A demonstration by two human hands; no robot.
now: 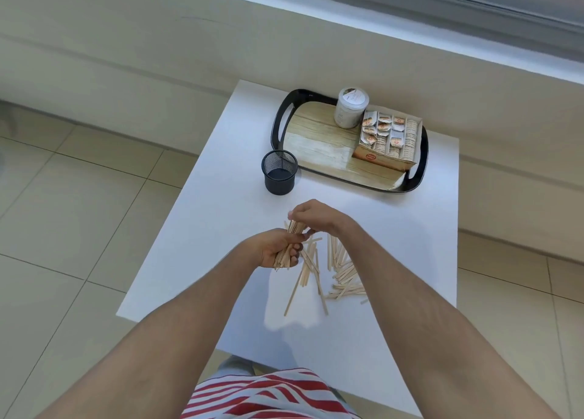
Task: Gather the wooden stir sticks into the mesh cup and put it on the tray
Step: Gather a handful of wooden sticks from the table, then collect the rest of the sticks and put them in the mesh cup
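Note:
My left hand (273, 248) grips a bundle of wooden stir sticks (289, 248) above the white table. My right hand (311, 217) pinches the bundle's upper end from above. Several loose stir sticks (339, 273) lie scattered on the table just right of and below the hands. The black mesh cup (279, 172) stands upright and looks empty, farther back, touching the tray's near left corner. The black-rimmed tray (316, 140) with a wood-pattern floor sits at the table's far side.
On the tray stand a white lidded jar (350, 108) and an open cardboard box of sachets (388, 140). The small white table (221, 153) has edges close on all sides, with tiled floor around and a window ledge behind.

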